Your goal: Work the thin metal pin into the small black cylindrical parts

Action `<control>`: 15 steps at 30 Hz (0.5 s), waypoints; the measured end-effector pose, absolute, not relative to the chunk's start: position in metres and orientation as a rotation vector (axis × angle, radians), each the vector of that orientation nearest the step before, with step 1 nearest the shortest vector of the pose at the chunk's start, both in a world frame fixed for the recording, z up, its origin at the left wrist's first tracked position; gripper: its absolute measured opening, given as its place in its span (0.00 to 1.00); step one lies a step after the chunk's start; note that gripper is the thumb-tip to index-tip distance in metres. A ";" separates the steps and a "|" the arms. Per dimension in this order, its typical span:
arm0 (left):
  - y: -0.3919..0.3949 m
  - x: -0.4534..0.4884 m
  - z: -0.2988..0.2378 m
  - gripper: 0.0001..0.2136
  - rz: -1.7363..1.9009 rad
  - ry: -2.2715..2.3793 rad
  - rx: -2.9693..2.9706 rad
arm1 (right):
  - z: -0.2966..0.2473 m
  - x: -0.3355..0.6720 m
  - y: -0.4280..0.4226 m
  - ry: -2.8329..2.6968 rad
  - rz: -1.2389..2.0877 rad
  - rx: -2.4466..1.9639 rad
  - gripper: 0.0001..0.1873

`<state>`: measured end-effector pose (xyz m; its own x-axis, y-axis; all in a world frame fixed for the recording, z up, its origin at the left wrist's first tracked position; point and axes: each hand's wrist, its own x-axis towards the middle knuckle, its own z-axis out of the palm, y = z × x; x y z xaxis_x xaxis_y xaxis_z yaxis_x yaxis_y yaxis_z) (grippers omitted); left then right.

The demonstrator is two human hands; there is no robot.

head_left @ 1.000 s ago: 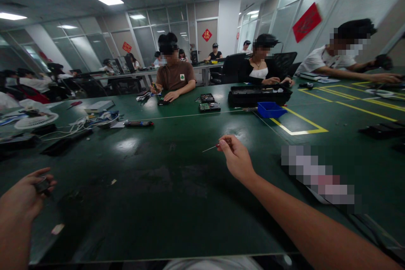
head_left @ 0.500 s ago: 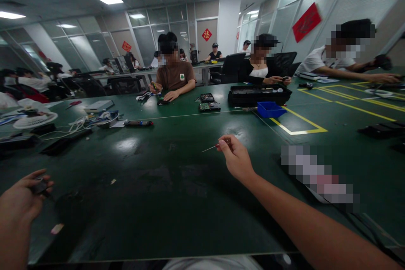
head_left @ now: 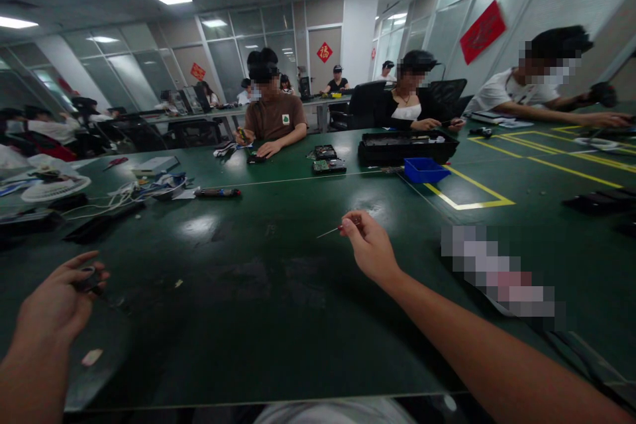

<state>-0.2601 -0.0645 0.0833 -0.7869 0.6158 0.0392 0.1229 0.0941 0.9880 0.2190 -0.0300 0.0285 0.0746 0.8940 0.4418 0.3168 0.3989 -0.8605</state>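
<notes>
In my right hand (head_left: 370, 245) is a thin screwdriver (head_left: 328, 232), pinched by its reddish handle, its metal shaft pointing left over the middle of the table. Most of the handle is hidden by the fingers. My left hand (head_left: 62, 301), at the left side, grips a small dark object (head_left: 88, 279) between thumb and fingers. Its kind is hard to make out, as the fingers cover part of it. Both hands are raised above the green tabletop (head_left: 223, 344), well apart from each other.
Across the table a person in brown (head_left: 275, 112) works on a small part. Circuit-board devices (head_left: 328, 166), a black tray (head_left: 407, 149) and a blue bin (head_left: 424, 171) stand ahead. A pen-shaped tool (head_left: 217, 192) and tangled cables (head_left: 122, 197) lie left. A blurred-out object (head_left: 497, 275) is at right.
My left hand has moved right and slightly up with the dark object in it. The right hand and screwdriver stay nearly still. A person across the table has moved their hands apart.
</notes>
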 end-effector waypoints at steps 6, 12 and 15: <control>-0.047 -0.206 0.085 0.11 1.666 1.660 0.678 | 0.029 0.219 -0.031 -1.489 0.647 -1.171 0.12; -0.021 -0.119 0.077 0.20 1.331 1.492 1.134 | 0.025 0.219 -0.028 -1.470 0.707 -1.157 0.12; -0.013 -0.071 0.076 0.20 1.175 1.422 1.352 | 0.026 0.219 -0.027 -1.448 0.739 -1.154 0.11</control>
<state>-0.0713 -0.0126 0.0761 -0.0780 0.9964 0.0342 0.2214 -0.0161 0.9751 0.2189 -0.0273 0.0256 0.0623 0.9309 0.3598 0.2543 0.3338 -0.9077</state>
